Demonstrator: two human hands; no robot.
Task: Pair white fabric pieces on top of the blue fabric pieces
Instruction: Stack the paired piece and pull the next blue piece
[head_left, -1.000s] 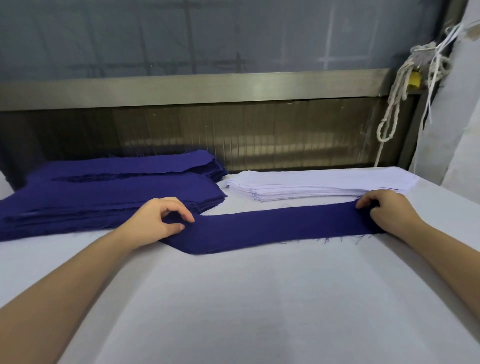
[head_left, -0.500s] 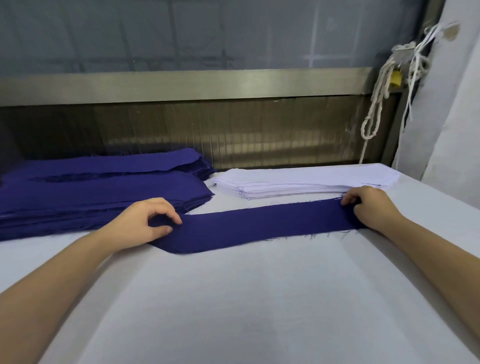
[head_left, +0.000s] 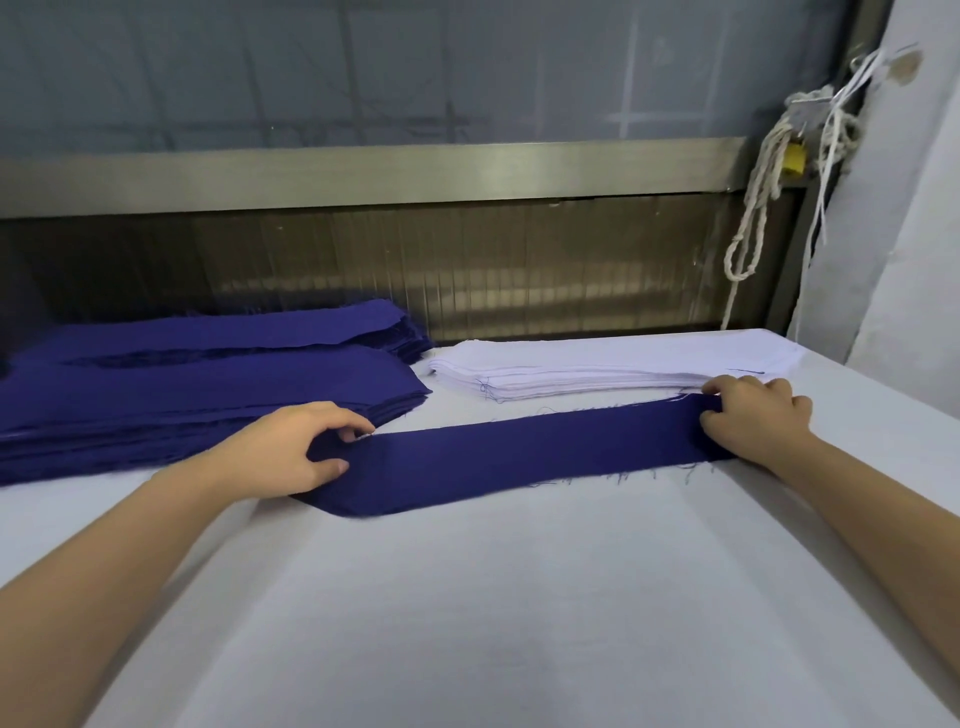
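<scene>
**Blue strip pinned at both ends**

I've got the long dark-blue fabric strip (head_left: 519, 452) lying flat across the white cloth-covered table (head_left: 519, 623), running between my two hands. My left hand (head_left: 280, 452) is curled on its left end. The thumb lies on the cloth, the forefinger hooks the far edge, and the end of the strip disappears under my palm. My right hand (head_left: 753, 415) grips the right end, with bent fingers (head_left: 727, 387) closed over the far edge. Frayed threads show along the near edge. The stack of white fabric pieces (head_left: 597, 366) sits just behind the strip, close to my right fingertips. The stacks of dark-blue fabric pieces (head_left: 182, 384) lie just behind my left hand.
</scene>
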